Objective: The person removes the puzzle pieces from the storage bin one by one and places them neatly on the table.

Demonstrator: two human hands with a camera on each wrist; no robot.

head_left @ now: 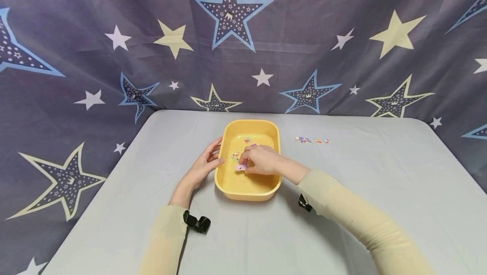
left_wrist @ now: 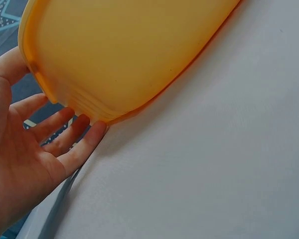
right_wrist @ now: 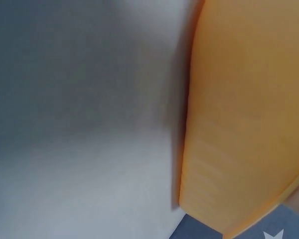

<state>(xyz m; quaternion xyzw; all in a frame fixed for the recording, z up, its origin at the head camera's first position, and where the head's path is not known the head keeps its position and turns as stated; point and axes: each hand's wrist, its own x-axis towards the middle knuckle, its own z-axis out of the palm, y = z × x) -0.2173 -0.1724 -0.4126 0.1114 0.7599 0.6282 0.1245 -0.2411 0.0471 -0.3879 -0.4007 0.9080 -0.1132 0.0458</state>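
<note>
A yellow plastic tub (head_left: 249, 197) stands on the table with several small, colourful flat cut-outs inside. My left hand (head_left: 203, 166) holds the tub's left side: its thumb reaches over the rim, and in the left wrist view the fingers (left_wrist: 82, 149) lie spread against the outer wall. My right hand (head_left: 262, 160) reaches over the right rim into the tub, fingers bent downward. Between its thumb and fingertips is a purple-and-white cut-out (head_left: 241, 167), close over the tub's floor. Other cut-outs (head_left: 235, 156) lie just beyond. The right wrist view shows the tub's outer wall (right_wrist: 239, 119), with only a sliver of hand.
More small cut-outs (head_left: 304, 140) lie in a short row on the table right of the tub. The pale grey table (head_left: 380, 190) ends at the back against a dark curtain (head_left: 281, 21) with a star pattern.
</note>
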